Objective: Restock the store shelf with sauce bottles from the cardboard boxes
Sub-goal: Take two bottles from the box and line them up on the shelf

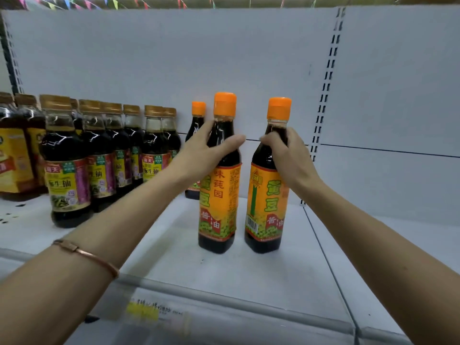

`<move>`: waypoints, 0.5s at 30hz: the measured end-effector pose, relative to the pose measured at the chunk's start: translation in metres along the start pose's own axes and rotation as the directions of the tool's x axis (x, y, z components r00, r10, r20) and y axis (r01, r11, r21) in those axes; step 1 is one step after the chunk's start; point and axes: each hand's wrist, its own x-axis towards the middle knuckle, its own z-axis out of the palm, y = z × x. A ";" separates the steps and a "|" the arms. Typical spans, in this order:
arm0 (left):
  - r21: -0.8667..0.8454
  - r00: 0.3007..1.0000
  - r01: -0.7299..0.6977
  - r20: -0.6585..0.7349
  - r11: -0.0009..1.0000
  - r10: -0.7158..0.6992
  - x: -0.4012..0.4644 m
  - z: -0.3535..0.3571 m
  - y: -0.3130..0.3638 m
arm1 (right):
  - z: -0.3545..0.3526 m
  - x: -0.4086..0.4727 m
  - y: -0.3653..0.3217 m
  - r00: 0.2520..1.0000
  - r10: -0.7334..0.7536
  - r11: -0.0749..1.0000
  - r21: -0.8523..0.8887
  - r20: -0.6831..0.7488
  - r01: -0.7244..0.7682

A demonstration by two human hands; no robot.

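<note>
Sauce bottles (218,175) upright on shelf (249,265), hands (211,148) around necks.

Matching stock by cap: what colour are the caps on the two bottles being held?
Orange on both, the left-hand bottle and right-hand bottle, clear in the head view.

Colourful bunting (104,2) is being seen strung above the white back panel (174,58); a blurred yellow price tag (142,311) is being displayed below.
</note>
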 end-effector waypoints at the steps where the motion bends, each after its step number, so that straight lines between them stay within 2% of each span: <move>1: 0.015 0.997 -0.001 -0.075 1.000 0.002 -0.002 0.004 -0.002 | -0.002 -0.003 0.000 1.000 0.013 1.000 -0.012 0.008 -0.013; 3: 0.061 0.978 -0.014 -0.207 0.998 0.027 -0.006 0.013 -0.004 | -0.004 -0.011 0.002 0.999 0.045 0.999 -0.012 0.024 -0.045; 5: 0.125 0.964 -0.015 -0.263 0.992 0.048 -0.007 0.017 -0.004 | -0.005 -0.020 0.005 0.996 0.077 0.997 -0.004 0.051 -0.077; 7: 0.114 0.971 -0.005 -0.238 0.993 0.032 -0.009 0.014 -0.003 | -0.009 -0.029 0.006 0.991 0.095 0.994 0.041 0.097 -0.099; 9: 0.032 0.990 0.057 -0.134 0.998 -0.053 -0.015 0.008 -0.006 | -0.016 -0.038 0.009 0.976 0.116 0.985 0.107 0.185 -0.137; 12: 0.067 0.988 0.154 -0.016 0.986 -0.153 -0.041 0.008 -0.028 | -0.022 -0.059 0.028 0.884 0.221 0.974 -0.049 0.412 -0.221; 13: 0.072 0.987 0.162 -0.021 0.984 -0.160 -0.051 0.011 -0.036 | -0.022 -0.066 0.037 0.855 0.266 0.964 -0.107 0.445 -0.245; 15: 0.063 0.988 0.146 -0.062 0.987 -0.142 -0.060 0.015 -0.047 | -0.023 -0.073 0.046 0.848 0.296 0.955 -0.126 0.440 -0.268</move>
